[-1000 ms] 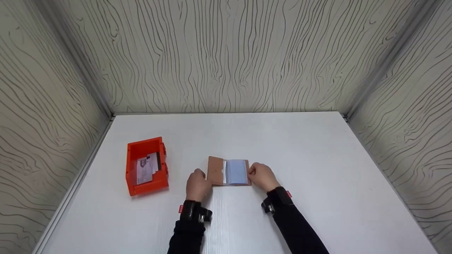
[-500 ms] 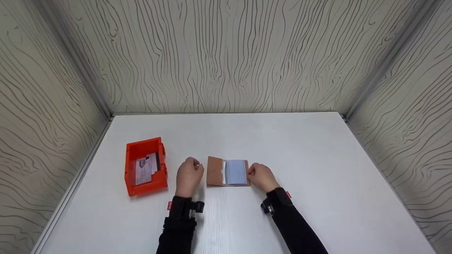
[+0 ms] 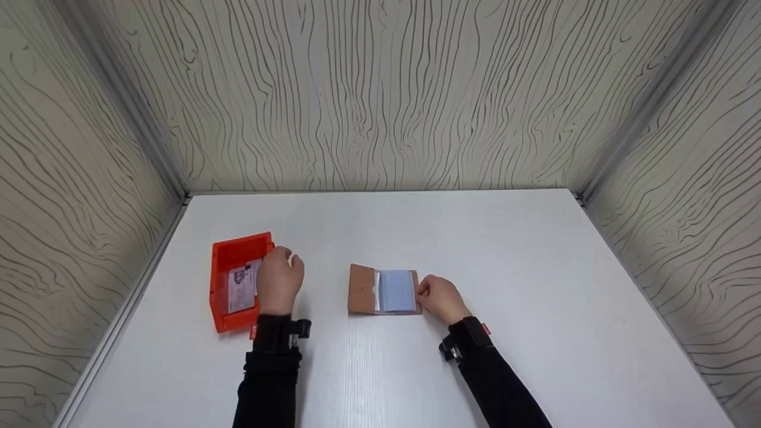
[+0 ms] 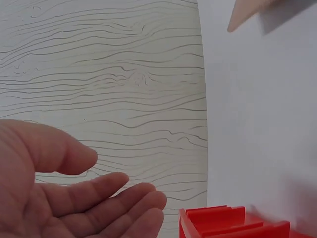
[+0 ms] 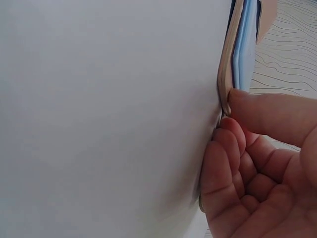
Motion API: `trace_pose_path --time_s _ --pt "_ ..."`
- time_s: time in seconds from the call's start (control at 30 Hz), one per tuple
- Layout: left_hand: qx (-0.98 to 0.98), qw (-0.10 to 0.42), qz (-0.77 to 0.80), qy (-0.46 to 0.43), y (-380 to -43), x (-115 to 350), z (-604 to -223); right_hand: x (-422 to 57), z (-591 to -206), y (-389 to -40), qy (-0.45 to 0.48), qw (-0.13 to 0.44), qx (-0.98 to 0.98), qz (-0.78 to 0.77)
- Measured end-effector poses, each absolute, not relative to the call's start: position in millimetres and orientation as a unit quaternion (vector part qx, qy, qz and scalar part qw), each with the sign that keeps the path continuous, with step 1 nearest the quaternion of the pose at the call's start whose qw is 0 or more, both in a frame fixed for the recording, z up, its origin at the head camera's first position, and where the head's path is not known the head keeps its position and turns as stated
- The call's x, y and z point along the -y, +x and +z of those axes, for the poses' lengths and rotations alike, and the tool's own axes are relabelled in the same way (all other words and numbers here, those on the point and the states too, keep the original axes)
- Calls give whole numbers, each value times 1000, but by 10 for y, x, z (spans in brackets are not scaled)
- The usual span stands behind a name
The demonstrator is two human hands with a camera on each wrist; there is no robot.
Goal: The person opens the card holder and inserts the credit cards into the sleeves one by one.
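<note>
A brown wallet lies spread on the white table, with pale-blue sleeves inside it. My right hand pinches the wallet's right edge; in the right wrist view the thumb presses on the brown cover with the fingers curled beneath. Over the right side of an orange-red bin hovers my left hand, holding nothing. Its fingers are loosely bent and the thumb stands apart from them in the left wrist view. Paper slips resembling banknotes lie in the bin, partly hidden by that hand.
The white table is bounded by wood-grain patterned panels at the back and both sides. In the left wrist view, the bin's edge sits just below the fingers.
My left hand has left the wallet's left side and moved left to the bin, its fingers loosening. My right hand stays at the wallet's right edge.
</note>
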State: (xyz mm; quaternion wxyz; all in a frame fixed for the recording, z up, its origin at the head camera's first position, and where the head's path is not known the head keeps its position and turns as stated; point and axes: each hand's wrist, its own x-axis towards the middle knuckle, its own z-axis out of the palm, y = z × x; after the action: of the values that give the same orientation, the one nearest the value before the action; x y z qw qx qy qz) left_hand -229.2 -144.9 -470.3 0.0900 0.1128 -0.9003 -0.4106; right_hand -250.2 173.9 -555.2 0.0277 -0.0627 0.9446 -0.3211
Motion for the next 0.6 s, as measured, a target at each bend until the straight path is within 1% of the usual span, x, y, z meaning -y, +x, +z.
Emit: trace_pose_path --time_s 0.2,0.33,0.47,0.6 --pt "902 96 -393 151 -2318 1597 -4769 -1722 -5555 -2506 -62 29 -944 -322" --pt "899 102 -380 192 -2320 1708 -4784 -1720 -5554 -2502 -62 30 -944 -322" --pt "897 91 -369 225 -2328 1826 -4805 -1726 -5551 -2505 -65 26 -945 -319" --pt "899 76 -364 232 -2346 1934 -4874 -1730 -5546 -2506 -65 27 -944 -322"
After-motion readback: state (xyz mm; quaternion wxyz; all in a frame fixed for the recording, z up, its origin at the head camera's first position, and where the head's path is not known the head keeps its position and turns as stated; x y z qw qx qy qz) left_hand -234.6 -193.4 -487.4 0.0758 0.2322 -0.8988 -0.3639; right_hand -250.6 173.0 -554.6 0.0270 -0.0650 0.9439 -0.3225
